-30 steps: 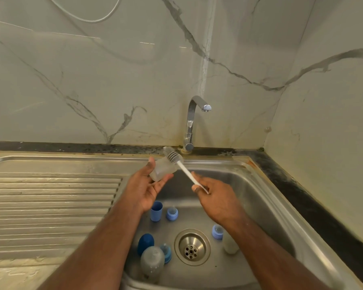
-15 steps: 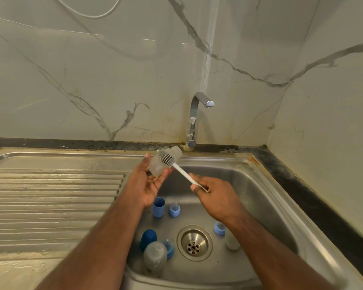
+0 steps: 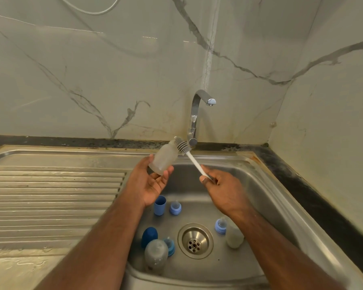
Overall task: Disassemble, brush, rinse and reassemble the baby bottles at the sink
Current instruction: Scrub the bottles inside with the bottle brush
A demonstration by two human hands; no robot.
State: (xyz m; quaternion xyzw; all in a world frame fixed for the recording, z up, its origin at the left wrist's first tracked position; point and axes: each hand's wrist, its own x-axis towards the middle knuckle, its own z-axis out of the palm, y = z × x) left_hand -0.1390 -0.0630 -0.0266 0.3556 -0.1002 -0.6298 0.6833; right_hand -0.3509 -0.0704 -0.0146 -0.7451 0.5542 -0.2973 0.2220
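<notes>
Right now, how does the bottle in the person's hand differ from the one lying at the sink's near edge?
The held bottle is raised and tilted, gripped by the left hand; the lying bottle rests in the sink. The held bottle looks whitish and frosted, the lying bottle greyer. Both are translucent.

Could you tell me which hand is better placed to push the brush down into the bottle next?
The right hand. It already grips the bottle brush by its handle, with the bristle head at the mouth of the frosted bottle. The left hand is occupied holding that bottle over the sink.
</notes>
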